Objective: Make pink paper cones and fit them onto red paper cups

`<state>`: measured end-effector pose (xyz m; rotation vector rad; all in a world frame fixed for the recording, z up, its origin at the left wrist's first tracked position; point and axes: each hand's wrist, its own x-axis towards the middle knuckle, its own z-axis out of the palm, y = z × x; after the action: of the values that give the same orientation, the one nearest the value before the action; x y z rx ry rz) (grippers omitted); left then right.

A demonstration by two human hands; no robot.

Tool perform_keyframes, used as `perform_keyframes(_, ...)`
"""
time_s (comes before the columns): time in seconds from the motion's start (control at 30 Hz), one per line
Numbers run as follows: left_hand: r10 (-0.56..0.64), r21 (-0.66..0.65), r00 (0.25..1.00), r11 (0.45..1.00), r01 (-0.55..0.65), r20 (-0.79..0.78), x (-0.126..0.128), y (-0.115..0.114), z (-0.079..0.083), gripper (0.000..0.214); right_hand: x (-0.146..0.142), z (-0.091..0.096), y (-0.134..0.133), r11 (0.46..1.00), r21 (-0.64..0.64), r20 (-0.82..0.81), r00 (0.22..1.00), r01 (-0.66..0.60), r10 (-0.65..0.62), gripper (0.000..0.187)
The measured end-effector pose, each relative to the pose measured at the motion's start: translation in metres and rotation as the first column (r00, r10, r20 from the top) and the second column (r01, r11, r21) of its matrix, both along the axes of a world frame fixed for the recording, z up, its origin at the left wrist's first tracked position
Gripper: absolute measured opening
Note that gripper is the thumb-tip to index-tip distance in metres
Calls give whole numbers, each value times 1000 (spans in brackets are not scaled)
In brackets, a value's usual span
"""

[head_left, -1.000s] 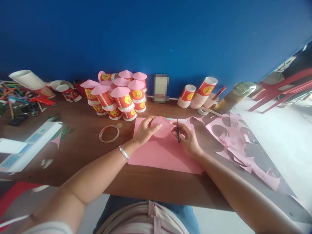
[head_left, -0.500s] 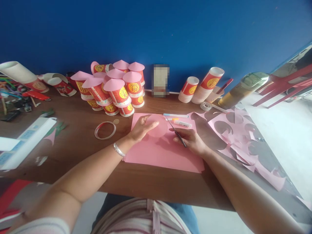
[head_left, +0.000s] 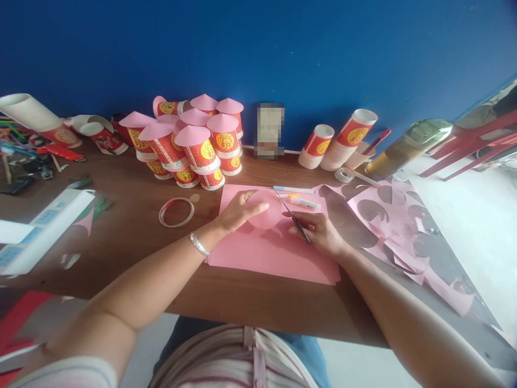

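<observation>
Left hand (head_left: 238,211) pinches pink disc (head_left: 264,211); right hand (head_left: 319,233) grips scissors (head_left: 297,222).

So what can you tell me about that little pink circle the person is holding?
The pink circle is a small disc of thin paper, the same plain pink as the sheet beneath it, with no print visible. The left hand grips its left side, one finger lying across it. The scissors in the right hand point toward its right edge; whether the blades touch it is unclear.
</observation>
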<state>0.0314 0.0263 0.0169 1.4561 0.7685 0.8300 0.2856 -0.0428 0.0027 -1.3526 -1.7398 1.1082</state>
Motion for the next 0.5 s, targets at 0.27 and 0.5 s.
perform_keyframes(0.27, 22, -38, 1000, 999, -22, 2, 0, -1, 0, 36, -1, 2, 0, 999, -46, -20, 1000, 7, -8, 50)
perform_keyframes(0.5, 3, -77, 1000, 997, -2, 17, 1, -3, 4, 41, 0, -1, 0, 999, -36, -14, 1000, -22, 21, 58)
